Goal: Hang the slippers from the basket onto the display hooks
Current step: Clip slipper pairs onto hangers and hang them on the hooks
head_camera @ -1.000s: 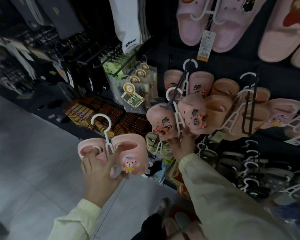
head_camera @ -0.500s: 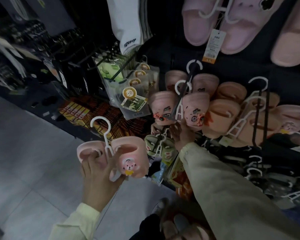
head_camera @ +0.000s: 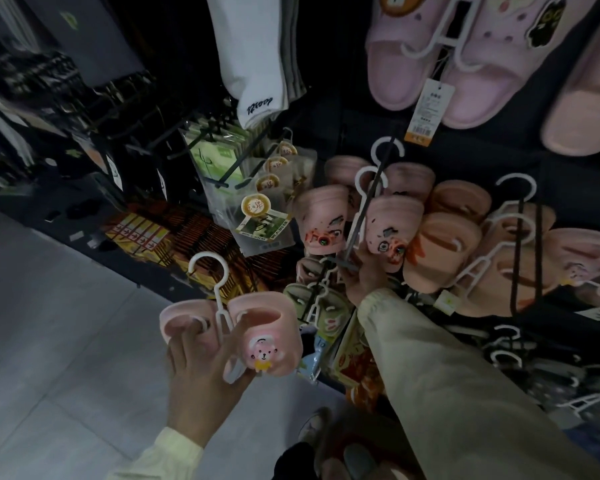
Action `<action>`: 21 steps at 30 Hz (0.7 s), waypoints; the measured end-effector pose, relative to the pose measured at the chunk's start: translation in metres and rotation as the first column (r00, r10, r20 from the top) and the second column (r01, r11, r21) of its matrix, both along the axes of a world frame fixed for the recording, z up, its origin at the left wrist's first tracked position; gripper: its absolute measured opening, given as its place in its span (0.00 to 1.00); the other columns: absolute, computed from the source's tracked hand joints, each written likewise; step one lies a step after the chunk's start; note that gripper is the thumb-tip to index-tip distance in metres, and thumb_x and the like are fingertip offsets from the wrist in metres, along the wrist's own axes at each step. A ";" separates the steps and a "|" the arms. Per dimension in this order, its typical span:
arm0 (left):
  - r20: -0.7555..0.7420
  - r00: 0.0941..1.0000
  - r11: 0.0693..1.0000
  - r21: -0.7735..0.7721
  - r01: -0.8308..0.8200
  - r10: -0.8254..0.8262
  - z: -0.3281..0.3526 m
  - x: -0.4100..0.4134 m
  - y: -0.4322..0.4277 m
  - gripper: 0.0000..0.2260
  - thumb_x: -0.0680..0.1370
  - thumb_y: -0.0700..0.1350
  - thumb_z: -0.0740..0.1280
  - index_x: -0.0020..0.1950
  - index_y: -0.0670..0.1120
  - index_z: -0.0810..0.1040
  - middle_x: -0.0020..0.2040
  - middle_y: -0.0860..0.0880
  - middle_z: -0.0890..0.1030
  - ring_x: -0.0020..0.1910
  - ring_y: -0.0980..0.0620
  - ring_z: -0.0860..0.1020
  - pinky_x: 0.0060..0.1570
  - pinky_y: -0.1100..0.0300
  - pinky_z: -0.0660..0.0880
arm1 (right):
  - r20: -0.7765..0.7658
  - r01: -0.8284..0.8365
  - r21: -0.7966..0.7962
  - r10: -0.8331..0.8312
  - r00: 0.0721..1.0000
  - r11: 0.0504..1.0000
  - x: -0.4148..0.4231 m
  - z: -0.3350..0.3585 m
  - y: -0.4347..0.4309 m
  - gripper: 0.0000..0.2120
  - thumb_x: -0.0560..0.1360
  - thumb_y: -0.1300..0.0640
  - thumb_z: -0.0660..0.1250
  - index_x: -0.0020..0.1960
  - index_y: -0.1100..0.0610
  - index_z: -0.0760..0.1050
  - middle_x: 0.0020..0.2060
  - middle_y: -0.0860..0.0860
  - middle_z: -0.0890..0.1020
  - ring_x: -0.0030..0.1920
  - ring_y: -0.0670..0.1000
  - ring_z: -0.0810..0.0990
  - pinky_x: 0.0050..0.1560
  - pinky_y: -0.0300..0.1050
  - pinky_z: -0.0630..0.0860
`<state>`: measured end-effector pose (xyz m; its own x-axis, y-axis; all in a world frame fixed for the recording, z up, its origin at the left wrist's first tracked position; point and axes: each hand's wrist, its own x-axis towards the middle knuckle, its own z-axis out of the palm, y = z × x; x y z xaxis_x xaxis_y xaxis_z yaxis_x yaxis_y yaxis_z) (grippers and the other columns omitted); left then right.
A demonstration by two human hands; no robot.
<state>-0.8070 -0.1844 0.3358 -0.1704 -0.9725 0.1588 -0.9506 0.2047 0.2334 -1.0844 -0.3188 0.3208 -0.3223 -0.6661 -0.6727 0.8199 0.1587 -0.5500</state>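
My left hand [head_camera: 201, 368] grips a pair of small pink slippers [head_camera: 267, 334] with a bear face, clipped on a white hanger [head_camera: 219, 292] whose hook points up. My right hand [head_camera: 364, 275] reaches up to the dark display hook [head_camera: 364, 216] and touches the bottom of a pink pair with cartoon faces [head_camera: 388, 226] hanging on it; its fingers are partly hidden behind the slippers. A second white hanger hook [head_camera: 387, 150] sits further back on the same rod.
More peach and pink slippers [head_camera: 444, 251] crowd the hooks to the right. Large lilac slippers [head_camera: 440, 64] hang above. Sock packets [head_camera: 257, 209] and a white sock [head_camera: 257, 64] hang left. Green slippers [head_camera: 312, 303] sit lower. Grey floor lies left.
The pink pair on the rod slid further back along the display hook with my right hand under it. My left hand kept the bear slippers almost still.
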 end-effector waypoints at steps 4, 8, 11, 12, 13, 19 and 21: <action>-0.006 1.000 1.000 0.024 0.011 -0.011 0.000 -0.002 0.003 0.34 0.67 0.66 0.63 0.73 0.62 0.65 0.59 0.32 0.69 0.58 0.30 0.69 0.51 0.37 0.68 | 0.053 0.037 -0.036 -0.035 0.998 0.999 0.008 0.010 -0.001 0.06 0.82 0.56 0.64 0.47 0.56 0.73 0.42 0.56 0.78 0.43 0.53 0.79 0.61 0.52 0.77; -0.003 0.999 0.999 0.008 0.040 -0.040 -0.002 -0.004 0.008 0.37 0.66 0.64 0.72 0.74 0.62 0.64 0.59 0.33 0.69 0.58 0.31 0.69 0.51 0.38 0.69 | 0.077 0.086 -0.094 -0.079 0.994 0.992 0.016 0.008 -0.001 0.07 0.80 0.53 0.67 0.55 0.56 0.75 0.46 0.54 0.79 0.46 0.52 0.80 0.62 0.52 0.78; 0.007 0.999 0.998 0.028 0.052 -0.052 -0.004 -0.003 0.012 0.44 0.61 0.61 0.81 0.73 0.62 0.66 0.59 0.34 0.68 0.58 0.31 0.69 0.50 0.38 0.70 | 0.068 0.076 -0.113 -0.069 0.995 0.991 0.021 0.004 -0.001 0.06 0.80 0.53 0.67 0.52 0.55 0.75 0.40 0.53 0.77 0.39 0.50 0.76 0.51 0.45 0.77; 0.013 0.999 0.998 0.037 0.051 -0.052 -0.005 -0.003 0.013 0.44 0.60 0.61 0.81 0.73 0.61 0.67 0.59 0.34 0.68 0.58 0.30 0.69 0.50 0.38 0.70 | 0.062 0.061 -0.095 -0.055 0.997 0.994 0.021 0.004 0.001 0.06 0.80 0.52 0.67 0.50 0.54 0.75 0.39 0.52 0.76 0.38 0.50 0.75 0.49 0.43 0.76; 0.017 0.999 0.998 0.048 0.051 -0.051 -0.005 -0.002 0.015 0.44 0.58 0.60 0.82 0.72 0.61 0.69 0.59 0.34 0.68 0.58 0.30 0.69 0.50 0.37 0.71 | 0.049 0.034 -0.077 -0.030 0.998 0.996 0.022 0.005 0.003 0.07 0.80 0.52 0.67 0.52 0.55 0.76 0.41 0.53 0.76 0.40 0.50 0.76 0.51 0.43 0.76; 0.042 0.998 0.996 0.082 0.032 -0.036 -0.010 -0.002 0.025 0.42 0.58 0.60 0.82 0.71 0.58 0.75 0.59 0.35 0.68 0.58 0.30 0.69 0.50 0.36 0.71 | 0.226 0.092 -0.132 -0.060 0.972 0.987 0.015 0.000 0.009 0.07 0.77 0.62 0.69 0.55 0.60 0.78 0.51 0.54 0.79 0.54 0.45 0.79 0.60 0.39 0.77; 0.042 0.998 0.997 0.072 0.038 -0.041 -0.011 -0.003 0.029 0.43 0.58 0.60 0.82 0.71 0.57 0.75 0.59 0.34 0.68 0.58 0.30 0.69 0.50 0.37 0.71 | 0.262 -0.011 -0.155 0.052 0.964 0.988 0.016 0.006 0.014 0.13 0.79 0.63 0.66 0.64 0.61 0.76 0.47 0.40 0.75 0.48 0.24 0.74 0.53 0.21 0.68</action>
<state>-0.8103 -0.1556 0.3251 -0.2139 -0.9735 0.0808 -0.9516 0.2263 0.2079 -1.0681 -0.3051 0.3268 -0.1236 -0.7734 -0.6218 0.9352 0.1187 -0.3336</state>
